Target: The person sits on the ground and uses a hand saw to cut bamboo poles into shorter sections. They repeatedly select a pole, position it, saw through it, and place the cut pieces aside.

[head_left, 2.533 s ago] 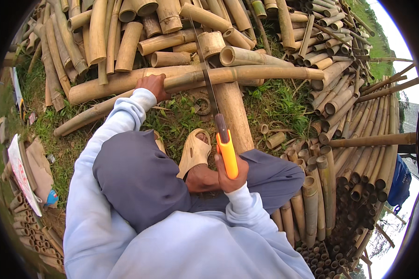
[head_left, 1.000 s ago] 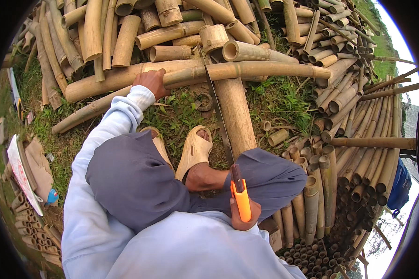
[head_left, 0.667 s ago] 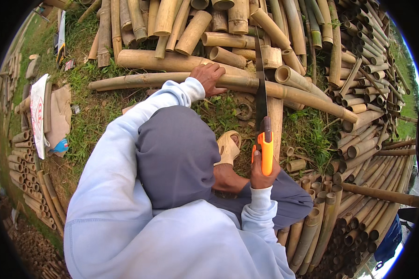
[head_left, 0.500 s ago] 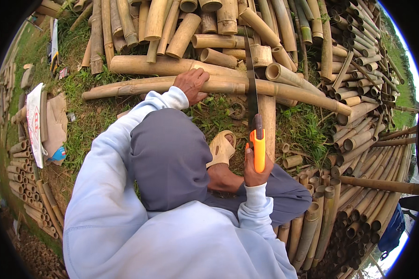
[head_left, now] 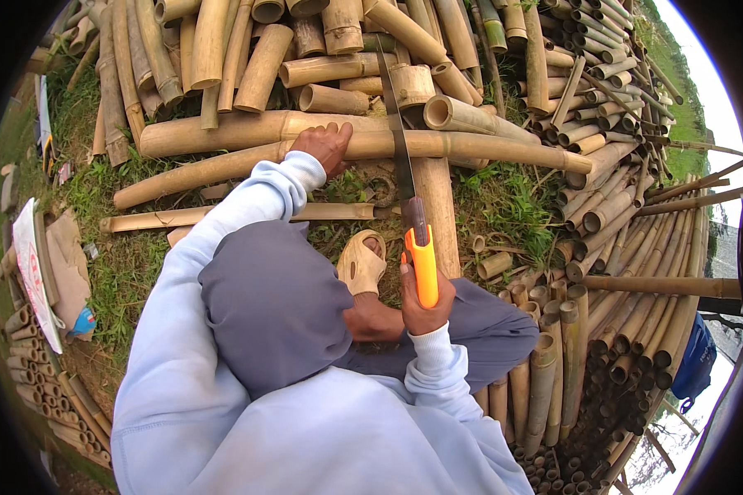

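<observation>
A long, slightly curved bamboo pole [head_left: 487, 147] lies crosswise in front of me, over a thick bamboo length [head_left: 436, 206] that points toward me. My left hand [head_left: 325, 150] is closed over the pole, left of the saw. In my right hand [head_left: 427, 304] is the orange handle of a handsaw [head_left: 423, 266]. The saw's long dark blade [head_left: 401, 157] crosses the pole just left of the thick length; how deep the teeth sit cannot be seen. My sandalled foot [head_left: 362, 262] rests on the ground between my hands.
Cut bamboo pieces [head_left: 262, 66] are heaped ahead. Stacked bamboo [head_left: 615, 210] fills the right, with upright bamboo tubes [head_left: 543, 371] beside my right knee. A split bamboo strip [head_left: 157, 219] lies before my left knee. At far left are a white sack [head_left: 35, 272] and cardboard [head_left: 68, 256].
My view has shifted and turned slightly, so the pole and saw appear farther left. The saw looks drawn slightly toward me. The split strip by my left knee has come into sight.
</observation>
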Demonstrator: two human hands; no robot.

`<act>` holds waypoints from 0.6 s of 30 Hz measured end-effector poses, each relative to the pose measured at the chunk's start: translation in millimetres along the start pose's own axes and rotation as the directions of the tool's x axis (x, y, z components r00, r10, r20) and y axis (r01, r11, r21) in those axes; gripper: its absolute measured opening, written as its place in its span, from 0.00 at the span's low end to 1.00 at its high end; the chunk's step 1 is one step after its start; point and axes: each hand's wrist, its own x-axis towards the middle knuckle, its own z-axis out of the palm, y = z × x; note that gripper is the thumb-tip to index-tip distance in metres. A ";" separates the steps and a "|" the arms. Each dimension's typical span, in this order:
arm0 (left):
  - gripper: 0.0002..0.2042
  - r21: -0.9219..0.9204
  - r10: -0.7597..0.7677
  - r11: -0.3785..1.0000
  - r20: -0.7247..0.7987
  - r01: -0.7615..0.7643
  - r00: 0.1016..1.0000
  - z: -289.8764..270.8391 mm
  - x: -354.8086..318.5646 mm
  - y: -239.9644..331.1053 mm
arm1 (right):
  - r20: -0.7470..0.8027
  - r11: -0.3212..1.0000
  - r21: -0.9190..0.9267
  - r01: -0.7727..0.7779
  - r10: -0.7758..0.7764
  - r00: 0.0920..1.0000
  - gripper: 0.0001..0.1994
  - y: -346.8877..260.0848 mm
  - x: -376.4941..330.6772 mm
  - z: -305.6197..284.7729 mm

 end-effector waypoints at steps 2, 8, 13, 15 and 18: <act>0.27 0.014 0.007 1.000 0.056 -0.008 0.998 5.4 2.4 -4.1 | 0.015 1.000 -0.004 -0.013 0.013 1.000 0.07 -13.2 -5.6 0.6; 0.25 -0.035 -0.065 0.997 0.185 0.072 0.981 -4.6 8.0 -0.2 | 0.032 0.976 -0.218 0.012 -0.006 0.999 0.14 -20.0 -96.7 -62.7; 0.25 -0.035 -0.037 0.998 0.170 0.044 0.985 -10.6 8.9 1.4 | 0.026 0.999 -0.054 0.006 -0.005 1.000 0.06 -19.8 -5.0 -24.1; 0.25 -0.051 -0.037 0.998 0.179 0.047 0.983 -13.2 13.3 2.8 | 0.031 1.000 -0.007 -0.022 0.022 0.999 0.07 -14.8 0.7 -16.4; 0.26 -0.062 -0.076 0.994 0.195 0.090 0.978 -23.4 16.3 -4.1 | 0.048 0.996 -0.092 -0.020 0.024 0.999 0.05 -18.4 -43.7 -27.7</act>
